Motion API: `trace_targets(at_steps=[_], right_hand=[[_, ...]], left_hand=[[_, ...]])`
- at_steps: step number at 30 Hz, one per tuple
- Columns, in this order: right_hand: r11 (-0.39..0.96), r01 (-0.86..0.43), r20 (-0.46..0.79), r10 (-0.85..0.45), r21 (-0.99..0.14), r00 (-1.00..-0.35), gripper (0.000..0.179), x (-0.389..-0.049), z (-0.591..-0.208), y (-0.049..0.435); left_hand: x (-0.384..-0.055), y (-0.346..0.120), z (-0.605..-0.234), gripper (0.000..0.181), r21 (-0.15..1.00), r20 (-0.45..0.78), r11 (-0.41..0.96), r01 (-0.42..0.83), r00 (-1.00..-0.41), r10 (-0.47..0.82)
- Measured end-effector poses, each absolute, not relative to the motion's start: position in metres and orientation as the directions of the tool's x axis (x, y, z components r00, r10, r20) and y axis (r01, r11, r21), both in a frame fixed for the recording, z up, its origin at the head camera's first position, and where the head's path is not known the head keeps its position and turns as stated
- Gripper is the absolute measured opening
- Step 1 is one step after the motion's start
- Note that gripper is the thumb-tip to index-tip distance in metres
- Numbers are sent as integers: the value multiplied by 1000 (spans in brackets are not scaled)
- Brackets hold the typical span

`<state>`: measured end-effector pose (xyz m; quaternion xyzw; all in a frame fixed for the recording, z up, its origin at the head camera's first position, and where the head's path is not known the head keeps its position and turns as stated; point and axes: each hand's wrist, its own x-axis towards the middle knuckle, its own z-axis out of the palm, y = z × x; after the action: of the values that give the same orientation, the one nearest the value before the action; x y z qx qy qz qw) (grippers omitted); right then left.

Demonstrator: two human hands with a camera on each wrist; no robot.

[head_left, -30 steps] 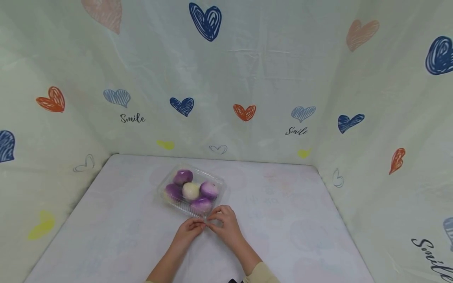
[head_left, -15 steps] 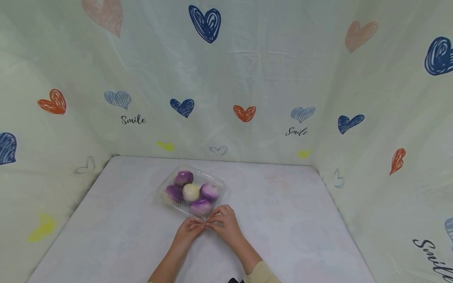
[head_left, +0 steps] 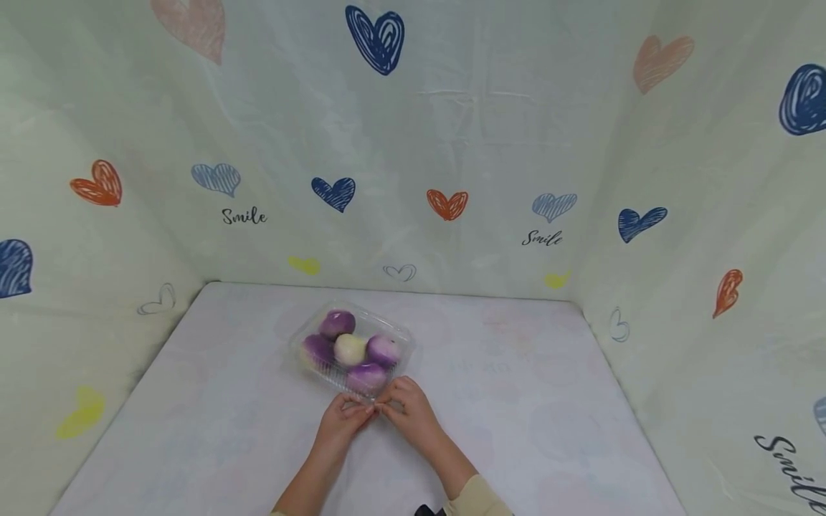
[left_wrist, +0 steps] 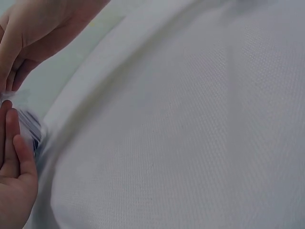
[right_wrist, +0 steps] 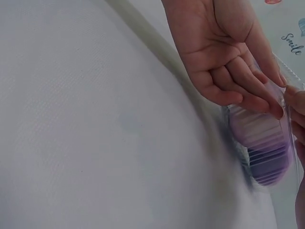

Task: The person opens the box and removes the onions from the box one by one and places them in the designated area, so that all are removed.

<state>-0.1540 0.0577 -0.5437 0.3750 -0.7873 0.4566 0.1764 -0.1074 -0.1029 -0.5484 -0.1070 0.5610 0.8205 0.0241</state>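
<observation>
A clear plastic clamshell box (head_left: 369, 325) stands on the table, holding several round purple-and-white vegetables (head_left: 383, 350), onion-like, with a paler one (head_left: 350, 350) in the middle. At its near corner, my left hand (head_left: 340, 423) and right hand (head_left: 411, 414) meet, fingertips pinching the rim. In the right wrist view, my right hand (right_wrist: 219, 52) has its thumb and fingers at the edge above the ribbed side wall (right_wrist: 264, 138). Only part of my left hand (left_wrist: 16, 186) shows in the left wrist view, beside the box. Whether the lid edge is latched cannot be made out.
A white cloth covers the table (head_left: 516, 401). Behind and at both sides rise pale curtain walls (head_left: 477, 136) printed with hearts and the word Smile. A small dark object (head_left: 426, 510) shows at the bottom edge by the right sleeve (head_left: 477, 497).
Both hands stay at the box's near corner, with only slight shifts of the fingers along the rim. The box and the vegetables keep their places.
</observation>
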Motion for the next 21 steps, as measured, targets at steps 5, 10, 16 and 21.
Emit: trace_targets(at_steps=[5, 10, 16, 21], right_hand=[[307, -687, 540, -443, -658, -715, 6, -153, -536, 58], [295, -648, 495, -452, -702, -742, 7, -154, -530, 59], [280, -612, 445, -479, -739, -757, 8, -155, -525, 59], [287, -582, 409, -483, -761, -774, 9, -155, -524, 58]], left_hand=[[-107, -101, -546, 18, 898, -197, -419, -136, -975, -106], [-107, -99, -544, 20, 884, -199, -447, -133, -975, -103], [-107, -97, -544, 22, 878, -186, -462, -123, -978, -92], [-106, -97, -543, 23, 872, -144, -481, -89, -986, -79]])
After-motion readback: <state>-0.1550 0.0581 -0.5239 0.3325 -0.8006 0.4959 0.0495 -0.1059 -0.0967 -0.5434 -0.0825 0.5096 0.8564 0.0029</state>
